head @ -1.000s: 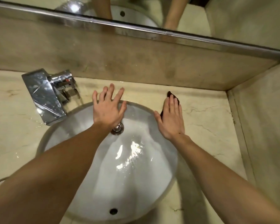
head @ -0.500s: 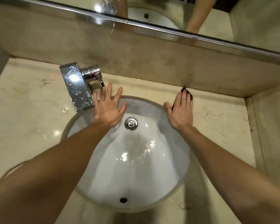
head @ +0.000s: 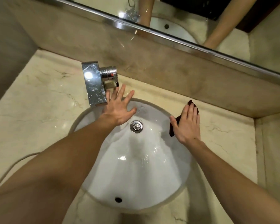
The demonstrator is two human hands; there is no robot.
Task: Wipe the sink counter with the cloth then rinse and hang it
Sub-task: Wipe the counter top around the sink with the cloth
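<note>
A small dark brown cloth (head: pixel 173 126) lies on the marble counter (head: pixel 217 126) at the right rim of the white sink (head: pixel 136 167). My right hand (head: pixel 187 124) presses flat on the cloth with straight fingers, so only its far tip and left edge show. My left hand (head: pixel 119 109) is spread flat on the sink's far rim, fingertips next to the chrome faucet (head: pixel 94 85). It holds nothing.
The basin is wet, with a chrome drain plug (head: pixel 136 126) and an overflow hole (head: pixel 118 199). A brown backsplash (head: pixel 168 70) and a mirror (head: pixel 200 18) stand behind. A side wall (head: pixel 275 151) closes the counter's right end. A white cable (head: pixel 14 165) crosses the left counter.
The camera view has swung, so the faucet and sink sit further right in frame. My left hand slid left along the far rim toward the faucet. My right hand stays flat on the cloth.
</note>
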